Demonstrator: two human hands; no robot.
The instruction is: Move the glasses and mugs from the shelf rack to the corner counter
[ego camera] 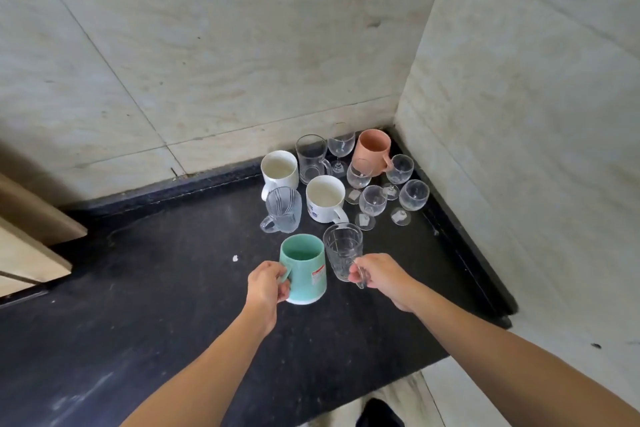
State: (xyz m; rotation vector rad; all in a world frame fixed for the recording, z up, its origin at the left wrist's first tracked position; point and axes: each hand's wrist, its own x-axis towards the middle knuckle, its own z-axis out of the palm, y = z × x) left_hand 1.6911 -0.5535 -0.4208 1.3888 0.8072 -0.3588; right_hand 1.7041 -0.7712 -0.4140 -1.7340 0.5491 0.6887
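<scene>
My left hand [266,286] grips the handle of a green mug [304,270] with a red sticker, upright near the black corner counter [156,288]. My right hand [379,276] holds the handle of a clear patterned glass mug [343,250] beside it. Whether either mug rests on the counter I cannot tell. Behind them stand two white mugs [280,170] [325,198], a ribbed glass mug [282,210], a plain glass mug [311,158], a pink mug [372,151] and several stemmed wine glasses [372,201]. The shelf rack is out of view.
Tiled walls [242,62] close the corner at the back and on the right. A wooden cabinet edge [31,229] juts in at the left. The counter's front edge [398,371] drops to a pale floor below, where a dark shoe shows.
</scene>
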